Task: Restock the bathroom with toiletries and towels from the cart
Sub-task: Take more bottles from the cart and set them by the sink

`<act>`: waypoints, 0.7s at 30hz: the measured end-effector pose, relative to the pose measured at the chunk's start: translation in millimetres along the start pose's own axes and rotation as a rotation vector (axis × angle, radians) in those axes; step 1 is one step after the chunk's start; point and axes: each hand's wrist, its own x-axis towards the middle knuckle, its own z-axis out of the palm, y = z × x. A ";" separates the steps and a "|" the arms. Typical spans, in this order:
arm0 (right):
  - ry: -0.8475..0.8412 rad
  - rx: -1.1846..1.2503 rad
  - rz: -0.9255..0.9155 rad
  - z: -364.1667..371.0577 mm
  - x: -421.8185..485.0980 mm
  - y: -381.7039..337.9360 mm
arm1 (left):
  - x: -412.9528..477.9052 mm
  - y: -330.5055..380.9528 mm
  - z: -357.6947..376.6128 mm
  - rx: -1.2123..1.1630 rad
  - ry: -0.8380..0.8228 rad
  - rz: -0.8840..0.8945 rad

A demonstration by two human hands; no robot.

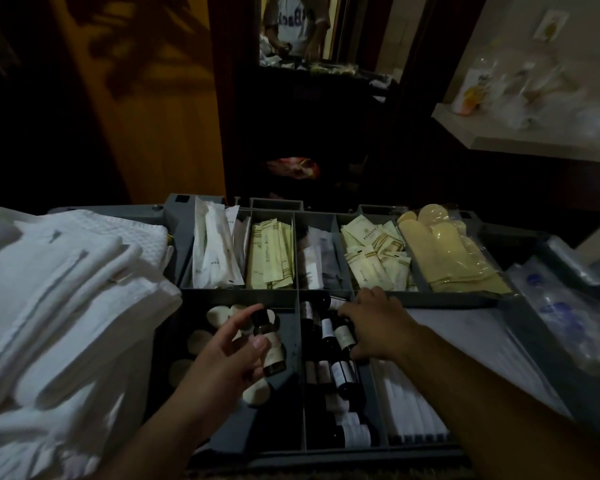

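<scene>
Cart tray [465, 300] below; left hand [222, 356] grips bottle [270, 341]; right hand [378, 327] rests on bottles [340, 372].

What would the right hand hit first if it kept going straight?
Probably the dark bottles in the middle compartment; the right hand seems nearly on them, though depth is unclear.

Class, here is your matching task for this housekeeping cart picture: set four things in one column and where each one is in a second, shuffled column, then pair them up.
Things
1. small dark brown bottle with a pale label
2. pair of yellow rubber gloves
3. stack of folded white towels
4. round pale soap pieces

Places
A. back-row compartment farthest right
B. held in the left hand
C. left of the grey plastic tray
D. near-left compartment

Pairs: 1-B, 2-A, 3-C, 4-D
</scene>
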 end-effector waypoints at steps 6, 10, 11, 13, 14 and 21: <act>-0.073 -0.093 -0.033 -14.7 9.2 -10.3 | 0.4 -2.0 -7.6 -0.042 0.001 0.009; -0.133 -0.096 0.003 -19.5 13.7 -16.6 | -0.9 -1.7 -11.7 -0.020 0.000 0.020; -0.128 -0.094 0.007 -18.3 14.3 -17.0 | -1.1 -2.0 -13.0 -0.016 0.002 0.022; -0.112 -0.087 0.010 -14.9 14.0 -17.0 | -1.1 -2.8 -15.2 -0.023 0.011 0.024; -0.104 -0.077 0.013 -13.1 13.0 -16.3 | -1.1 -2.9 -15.9 -0.025 0.011 0.022; -0.109 0.068 0.050 -15.3 1.3 -7.3 | -2.2 -0.4 -11.6 -0.028 -0.016 0.011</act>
